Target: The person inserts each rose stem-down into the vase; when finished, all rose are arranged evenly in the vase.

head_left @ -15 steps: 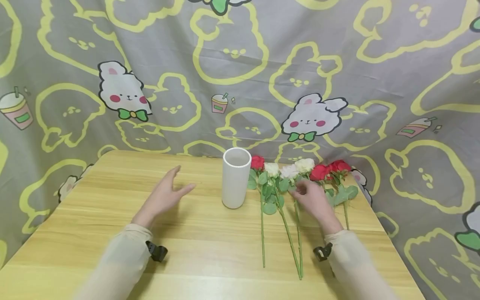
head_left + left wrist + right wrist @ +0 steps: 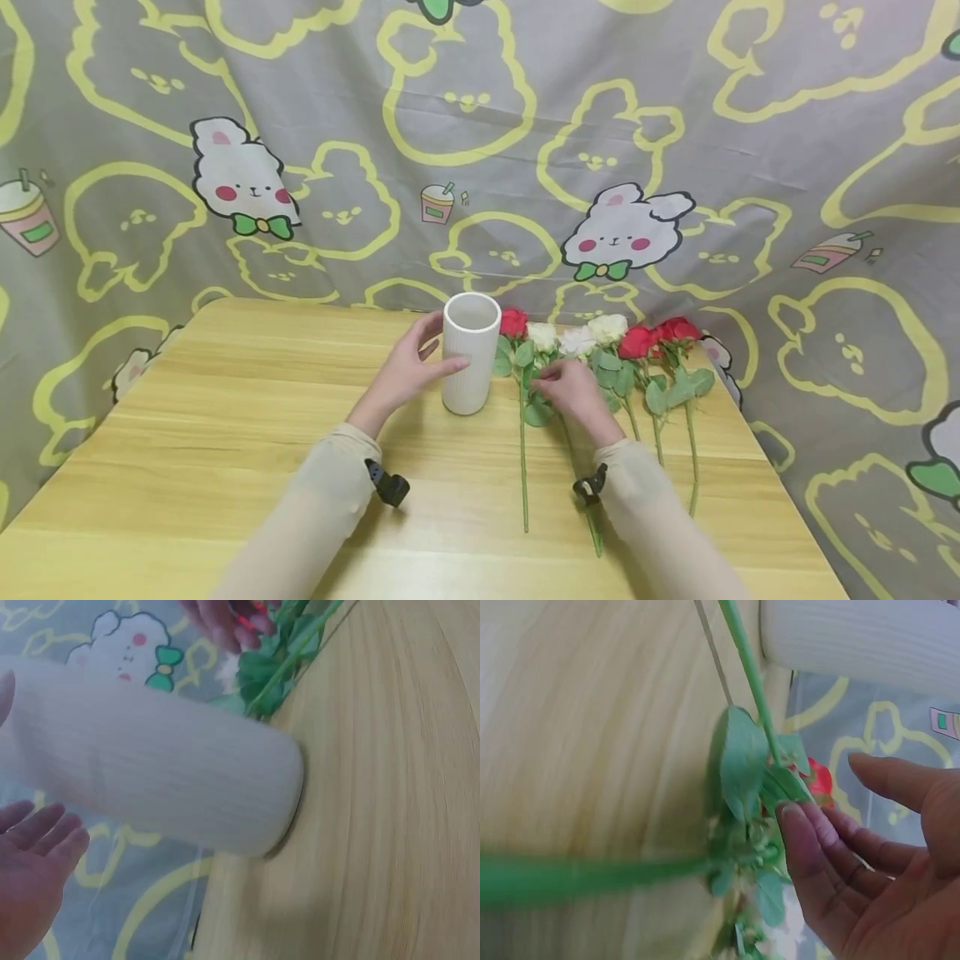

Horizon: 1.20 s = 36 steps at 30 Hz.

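Observation:
A white ribbed vase [image 2: 478, 383] stands upright near the table's back. My left hand [image 2: 397, 371] is at its left side, thumb in front and fingers behind; in the left wrist view the fingers [image 2: 56, 832] look relaxed and apart from the vase. My right hand [image 2: 579, 396] hovers over the flower stems to the right of the vase. In the right wrist view its fingertips [image 2: 799, 825] are at a green leaf [image 2: 742, 761], the thumb held apart. By the vase lie a red rose [image 2: 513, 322] and a white rose [image 2: 542, 336], leaves and stems towards me.
Further right on the wooden table [image 2: 225, 400] lie pale roses [image 2: 607, 327] and red roses [image 2: 640, 342] with long green stems. A grey patterned cloth [image 2: 465, 150] hangs behind the table. A black band with a small camera sits on each wrist.
My left hand has moved right to the vase. My right hand has shifted left along the flowers, uncovering stems on the right.

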Each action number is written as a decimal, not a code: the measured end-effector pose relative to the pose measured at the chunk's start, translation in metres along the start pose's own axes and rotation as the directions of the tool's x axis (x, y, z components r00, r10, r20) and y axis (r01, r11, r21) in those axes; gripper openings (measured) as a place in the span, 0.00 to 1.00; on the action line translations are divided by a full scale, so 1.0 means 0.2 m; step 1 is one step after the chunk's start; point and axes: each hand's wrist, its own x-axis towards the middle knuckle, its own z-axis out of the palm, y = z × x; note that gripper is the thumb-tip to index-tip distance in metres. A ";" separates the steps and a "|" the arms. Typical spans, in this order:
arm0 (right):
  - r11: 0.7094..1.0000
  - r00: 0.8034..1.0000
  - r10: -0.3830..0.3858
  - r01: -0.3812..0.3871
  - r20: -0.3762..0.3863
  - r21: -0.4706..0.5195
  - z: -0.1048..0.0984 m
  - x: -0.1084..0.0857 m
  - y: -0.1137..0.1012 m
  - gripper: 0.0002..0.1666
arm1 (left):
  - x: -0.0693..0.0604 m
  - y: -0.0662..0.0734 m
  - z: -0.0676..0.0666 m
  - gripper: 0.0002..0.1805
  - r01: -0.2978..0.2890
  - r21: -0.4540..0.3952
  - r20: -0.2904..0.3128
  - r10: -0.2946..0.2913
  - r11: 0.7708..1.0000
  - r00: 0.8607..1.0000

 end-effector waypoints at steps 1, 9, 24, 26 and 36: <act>1.000 1.000 -0.004 0.004 -0.003 -0.018 0.01 0.01 0.00 0.17 | 0.01 0.00 0.01 0.46 0.003 -0.003 0.000 -0.003 1.000 1.000; 0.990 0.999 0.053 -0.051 0.013 -0.130 0.10 0.04 -0.04 0.20 | 0.04 0.03 0.06 0.48 0.020 0.014 -0.001 -0.020 1.000 1.000; 0.971 0.986 0.165 -0.166 -0.019 -0.172 0.20 0.10 -0.04 0.10 | 0.05 0.02 0.09 0.41 0.014 0.009 0.003 -0.014 1.000 1.000; 0.981 0.988 0.152 -0.153 -0.018 -0.117 0.20 0.09 -0.03 0.09 | 0.03 0.07 0.09 0.40 0.013 0.007 0.004 -0.013 1.000 1.000; 0.943 0.994 0.108 -0.104 0.003 0.316 0.06 0.04 -0.11 0.11 | -0.01 0.18 0.09 0.38 0.028 0.010 -0.005 -0.028 1.000 1.000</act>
